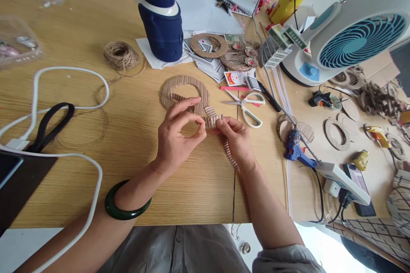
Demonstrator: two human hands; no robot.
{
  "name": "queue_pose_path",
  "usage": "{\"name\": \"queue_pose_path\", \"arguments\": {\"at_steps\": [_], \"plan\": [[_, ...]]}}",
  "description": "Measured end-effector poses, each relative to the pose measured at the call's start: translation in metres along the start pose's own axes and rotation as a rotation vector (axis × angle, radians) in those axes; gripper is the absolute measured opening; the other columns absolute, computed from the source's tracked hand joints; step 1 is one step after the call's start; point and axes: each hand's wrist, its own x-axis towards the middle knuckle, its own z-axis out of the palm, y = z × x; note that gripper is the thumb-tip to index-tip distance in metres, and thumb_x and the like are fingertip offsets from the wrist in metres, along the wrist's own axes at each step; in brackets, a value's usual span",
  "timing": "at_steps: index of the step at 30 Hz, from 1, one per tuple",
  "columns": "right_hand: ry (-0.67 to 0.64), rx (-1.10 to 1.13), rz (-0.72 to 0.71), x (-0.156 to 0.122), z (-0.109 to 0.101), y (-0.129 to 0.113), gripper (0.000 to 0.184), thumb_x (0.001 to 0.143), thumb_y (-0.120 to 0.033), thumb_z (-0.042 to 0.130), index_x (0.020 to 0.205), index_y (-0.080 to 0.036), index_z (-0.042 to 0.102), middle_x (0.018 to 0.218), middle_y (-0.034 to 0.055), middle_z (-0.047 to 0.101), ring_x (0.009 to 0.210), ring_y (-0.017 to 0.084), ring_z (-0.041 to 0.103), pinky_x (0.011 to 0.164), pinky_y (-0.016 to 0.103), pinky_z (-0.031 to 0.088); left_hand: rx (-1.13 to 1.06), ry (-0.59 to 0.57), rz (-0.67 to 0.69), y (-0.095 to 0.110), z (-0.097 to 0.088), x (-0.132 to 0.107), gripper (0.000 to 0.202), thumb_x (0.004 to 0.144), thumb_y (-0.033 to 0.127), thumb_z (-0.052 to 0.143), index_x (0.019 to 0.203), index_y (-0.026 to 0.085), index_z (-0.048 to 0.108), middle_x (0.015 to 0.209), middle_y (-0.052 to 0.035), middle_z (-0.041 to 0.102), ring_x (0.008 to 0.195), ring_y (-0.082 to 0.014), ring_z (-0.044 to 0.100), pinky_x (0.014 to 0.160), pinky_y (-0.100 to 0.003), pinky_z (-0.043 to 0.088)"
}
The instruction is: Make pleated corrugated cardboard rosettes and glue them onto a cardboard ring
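Both hands are at a corrugated cardboard strip [212, 122] above the table. My left hand [174, 134] pinches its left end between thumb and index finger, the other fingers curled loosely above. My right hand [238, 141] grips the strip between thumb and fingers, and a long ribbed tail hangs from under that hand toward the table's front edge. Just beyond my left fingers lies a corrugated cardboard ring [182, 81], partly covered by them, with another strip piece inside it. White-handled scissors [245, 102] lie spread to the right of the ring.
A navy bottle [163, 30] and a twine coil [121, 55] stand behind. Playing cards [209, 68] surround a flat cardboard ring [195, 45]. On the right are a fan [307, 64], a blue glue gun [294, 149] and a power strip [344, 183]. A white cable [99, 175] loops left.
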Motion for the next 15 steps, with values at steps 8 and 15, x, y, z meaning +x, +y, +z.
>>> {"name": "queue_pose_path", "arguments": {"at_steps": [8, 15], "plan": [[-0.012, 0.027, -0.037, -0.0024, 0.0045, -0.0019, 0.029, 0.072, -0.052, 0.085, 0.077, -0.024, 0.076, 0.071, -0.0014, 0.073, 0.070, 0.016, 0.066, 0.076, 0.031, 0.053, 0.066, -0.002, -0.007, -0.0018, 0.0007, -0.0013, 0.013, 0.085, 0.013, 0.072, 0.090, 0.026, 0.074, 0.128, -0.0049, 0.069, 0.122, -0.0236, 0.064, 0.107, -0.046, 0.051], [-0.022, -0.013, -0.054, -0.0043, 0.0069, -0.0053, 0.025, 0.075, -0.047, 0.083, 0.077, -0.023, 0.076, 0.083, 0.0013, 0.074, 0.071, 0.015, 0.064, 0.075, 0.032, 0.055, 0.041, -0.008, -0.046, -0.0024, 0.0009, -0.0014, 0.011, 0.087, 0.017, 0.072, 0.090, 0.026, 0.075, 0.126, -0.0034, 0.070, 0.121, -0.0228, 0.064, 0.108, -0.046, 0.051]]}}
